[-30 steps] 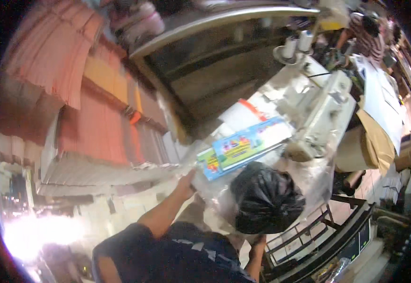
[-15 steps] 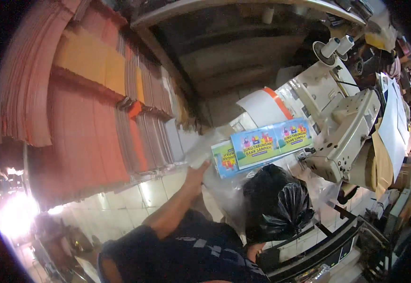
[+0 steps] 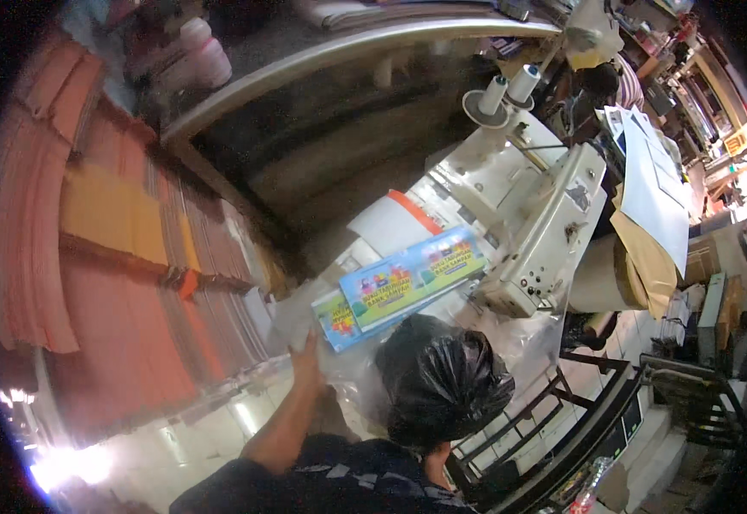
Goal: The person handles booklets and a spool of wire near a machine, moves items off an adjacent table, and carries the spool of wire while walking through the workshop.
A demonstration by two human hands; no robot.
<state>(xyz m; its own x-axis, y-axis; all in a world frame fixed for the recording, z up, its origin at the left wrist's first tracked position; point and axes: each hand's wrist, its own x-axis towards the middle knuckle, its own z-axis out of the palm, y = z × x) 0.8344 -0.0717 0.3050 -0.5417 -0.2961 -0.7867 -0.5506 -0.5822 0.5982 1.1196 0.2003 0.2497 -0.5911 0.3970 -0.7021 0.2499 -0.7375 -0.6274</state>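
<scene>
- Printed blue packs [image 3: 399,287] in a clear plastic bag [image 3: 348,343] lie near picture centre, at 9 o'clock from the white sewing machine [image 3: 528,231].
- Left hand [image 3: 306,355] lies flat, fingers spread, on the bag's 7 o'clock end, gripping nothing.
- Right hand is hidden behind the black plastic bag [image 3: 442,385]; I cannot tell its grip.
- Best handled, I judge, by pressing evenly so the slippery film doesn't slide, and steadying the black bag close by.

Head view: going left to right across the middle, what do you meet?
Stacked orange and yellow sheets → left hand → colourful printed box → white sewing machine → white paper sheets.
</scene>
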